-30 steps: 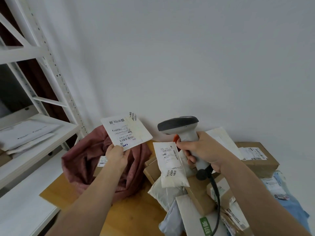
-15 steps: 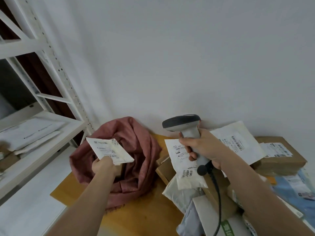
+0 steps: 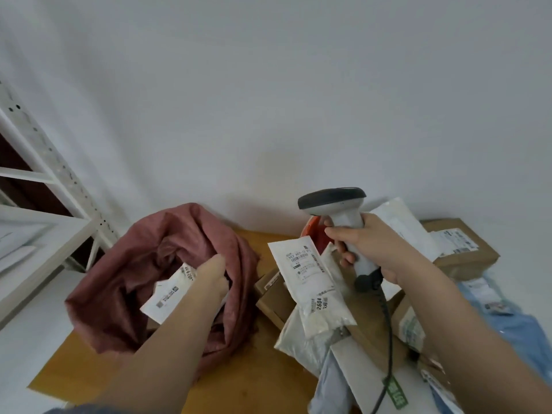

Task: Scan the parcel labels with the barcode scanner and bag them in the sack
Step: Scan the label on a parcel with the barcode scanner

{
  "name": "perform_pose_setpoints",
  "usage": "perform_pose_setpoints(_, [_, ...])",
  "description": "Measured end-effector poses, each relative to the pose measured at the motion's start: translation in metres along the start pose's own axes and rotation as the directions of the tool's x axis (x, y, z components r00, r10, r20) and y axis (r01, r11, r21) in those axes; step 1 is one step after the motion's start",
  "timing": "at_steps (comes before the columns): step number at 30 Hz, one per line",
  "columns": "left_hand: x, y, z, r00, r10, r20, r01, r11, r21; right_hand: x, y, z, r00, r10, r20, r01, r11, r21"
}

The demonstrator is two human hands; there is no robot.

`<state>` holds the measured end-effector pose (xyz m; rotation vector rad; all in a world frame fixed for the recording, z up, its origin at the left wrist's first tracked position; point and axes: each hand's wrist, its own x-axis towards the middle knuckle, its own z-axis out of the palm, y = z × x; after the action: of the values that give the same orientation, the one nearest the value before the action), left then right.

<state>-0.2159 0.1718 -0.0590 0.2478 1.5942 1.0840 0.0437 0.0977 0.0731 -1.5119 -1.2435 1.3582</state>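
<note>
Left hand (image 3: 210,274) is down in the mouth of the red sack (image 3: 125,282), fingers hidden, apparently holding the white parcel (image 3: 170,292), which is tilted and half inside. Right hand (image 3: 369,245) is wrapped round the barcode scanner (image 3: 339,210), above the parcel pile (image 3: 313,297) just right of the sack.

Plain white wall (image 3: 298,100), white metal shelving (image 3: 44,180) at left.
</note>
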Motion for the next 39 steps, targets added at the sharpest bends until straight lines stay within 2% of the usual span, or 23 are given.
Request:
perform_pose_setpoints(2, [-0.009,-0.006,0.021,0.993,-0.055,0.103,0.052,0.998,0.030,-0.001,0.003,-0.008,1.000,0.003,-0.012,-0.003,0.999,0.039])
perform_pose_setpoints(5, [-0.023,-0.018,0.047,0.967,-0.127,0.219,0.064,0.960,0.273,-0.004,0.008,-0.022,0.999,-0.011,-0.031,0.012,1.000,0.014])
perform_pose_setpoints(8, [-0.035,-0.032,0.063,0.946,-0.167,0.278,0.047,0.918,0.393,-0.007,0.014,-0.036,0.999,-0.034,-0.033,0.036,0.998,0.059])
perform_pose_setpoints(11, [-0.047,-0.048,0.072,0.911,-0.253,0.325,0.099,0.901,0.423,-0.010,0.021,-0.046,0.999,-0.031,-0.040,0.033,0.997,0.063])
perform_pose_setpoints(14, [-0.050,-0.065,0.080,0.882,-0.271,0.386,0.122,0.922,0.367,-0.013,0.025,-0.053,0.999,-0.022,-0.033,0.024,0.997,0.074])
perform_pose_setpoints(20, [-0.052,-0.084,0.086,0.936,-0.223,0.271,0.078,0.885,0.458,-0.016,0.031,-0.061,1.000,-0.018,-0.005,0.018,0.998,0.061])
perform_pose_setpoints(23, [-0.050,-0.093,0.086,0.961,-0.186,0.205,0.085,0.904,0.420,-0.016,0.033,-0.062,1.000,-0.011,0.000,0.011,0.999,0.033])
perform_pose_setpoints(28, [-0.054,-0.095,0.074,0.966,-0.168,0.197,0.109,0.954,0.280,-0.016,0.034,-0.060,1.000,0.018,0.024,-0.019,0.998,0.052])
perform_pose_setpoints(32, [-0.059,-0.084,0.059,0.974,-0.113,0.195,0.048,0.950,0.307,-0.017,0.030,-0.053,0.998,0.030,0.058,-0.034,0.997,0.063])
perform_pose_setpoints(39, [-0.066,-0.052,0.029,0.988,0.066,0.137,-0.075,0.995,0.061,-0.019,0.017,-0.035,0.995,-0.045,0.093,0.047,0.999,-0.015])
